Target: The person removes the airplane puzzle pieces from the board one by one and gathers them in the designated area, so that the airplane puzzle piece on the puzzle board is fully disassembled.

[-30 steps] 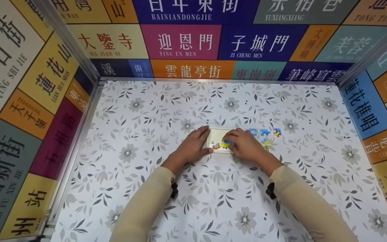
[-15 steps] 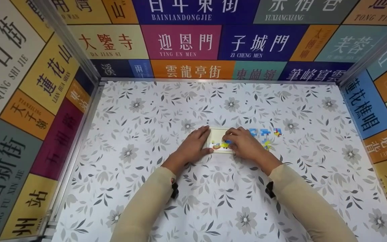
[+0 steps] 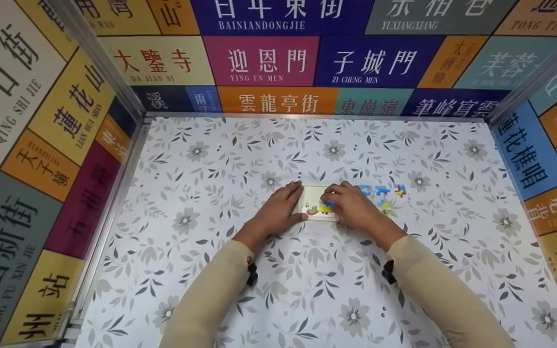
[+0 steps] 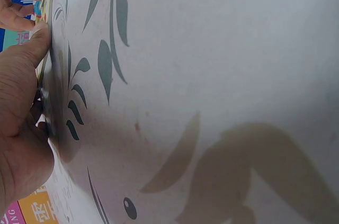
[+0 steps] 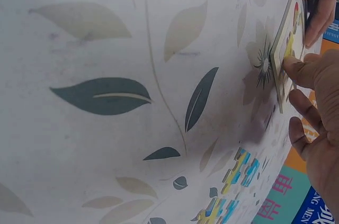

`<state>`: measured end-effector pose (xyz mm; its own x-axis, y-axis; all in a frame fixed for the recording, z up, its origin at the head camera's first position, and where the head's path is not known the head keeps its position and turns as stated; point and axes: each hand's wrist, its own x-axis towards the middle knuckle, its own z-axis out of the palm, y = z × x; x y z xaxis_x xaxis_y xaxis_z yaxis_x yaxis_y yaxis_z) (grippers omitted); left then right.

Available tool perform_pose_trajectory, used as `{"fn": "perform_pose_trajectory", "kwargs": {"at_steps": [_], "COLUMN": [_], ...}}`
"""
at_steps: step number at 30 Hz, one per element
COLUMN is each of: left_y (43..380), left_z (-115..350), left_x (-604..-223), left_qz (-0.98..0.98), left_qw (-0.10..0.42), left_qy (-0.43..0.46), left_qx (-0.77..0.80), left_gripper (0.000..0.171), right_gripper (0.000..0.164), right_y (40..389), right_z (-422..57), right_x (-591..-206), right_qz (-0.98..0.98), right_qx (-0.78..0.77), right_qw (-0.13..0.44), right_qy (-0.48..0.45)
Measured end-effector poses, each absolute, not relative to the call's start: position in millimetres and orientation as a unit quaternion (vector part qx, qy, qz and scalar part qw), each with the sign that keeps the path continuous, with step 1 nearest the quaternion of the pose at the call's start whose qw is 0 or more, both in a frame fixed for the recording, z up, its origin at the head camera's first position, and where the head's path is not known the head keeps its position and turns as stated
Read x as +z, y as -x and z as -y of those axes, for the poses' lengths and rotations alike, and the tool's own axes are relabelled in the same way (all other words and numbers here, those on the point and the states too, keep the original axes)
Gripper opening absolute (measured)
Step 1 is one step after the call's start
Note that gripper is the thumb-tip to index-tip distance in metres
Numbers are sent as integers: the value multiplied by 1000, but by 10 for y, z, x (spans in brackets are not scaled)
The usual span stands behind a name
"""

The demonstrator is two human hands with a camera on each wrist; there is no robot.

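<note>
A small pale jigsaw tray [image 3: 313,194] lies flat on the table, with several colourful pieces [image 3: 311,210] set along its near side. My left hand [image 3: 277,210] holds the tray by its left end, the thumb at the near corner and the fingers along the far part. Over the tray's right half, my right hand [image 3: 354,205] pinches a blue and yellow puzzle piece [image 3: 328,204], mostly covered by the fingers. The right wrist view shows the right thumb [image 5: 300,71] pressing down at the tray; what lies beneath it is hidden.
Loose puzzle pieces [image 3: 381,190], blue and yellow, lie to the right of the tray, partly behind my right hand. A floral cloth [image 3: 240,159] covers the table. Panels with printed characters [image 3: 278,63] wall in the back and both sides.
Both hands stay in the same places on the tray. Only a very slight shift of the right hand's fingers can be made out.
</note>
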<state>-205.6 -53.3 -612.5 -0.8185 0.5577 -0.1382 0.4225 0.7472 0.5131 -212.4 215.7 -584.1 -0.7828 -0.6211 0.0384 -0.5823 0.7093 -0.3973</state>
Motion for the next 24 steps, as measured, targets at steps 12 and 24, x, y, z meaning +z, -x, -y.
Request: {"fn": "perform_pose_trajectory", "kwargs": {"at_steps": [12, 24], "left_y": [2054, 2049], "left_z": [523, 511], "left_x": [-6140, -6134], "left_qz": [-923, -926], "left_qw": [132, 136], "left_qy": [-269, -262], "left_qx": [241, 236], "left_gripper": [84, 84], "right_gripper": [27, 32], "right_y": [2122, 2087], "right_z": [-2187, -2413], "right_x": [-5825, -5793], "right_qz": [-921, -919], "right_qx": [-206, -223], "right_qw": [28, 8], "right_qy": [330, 326]}}
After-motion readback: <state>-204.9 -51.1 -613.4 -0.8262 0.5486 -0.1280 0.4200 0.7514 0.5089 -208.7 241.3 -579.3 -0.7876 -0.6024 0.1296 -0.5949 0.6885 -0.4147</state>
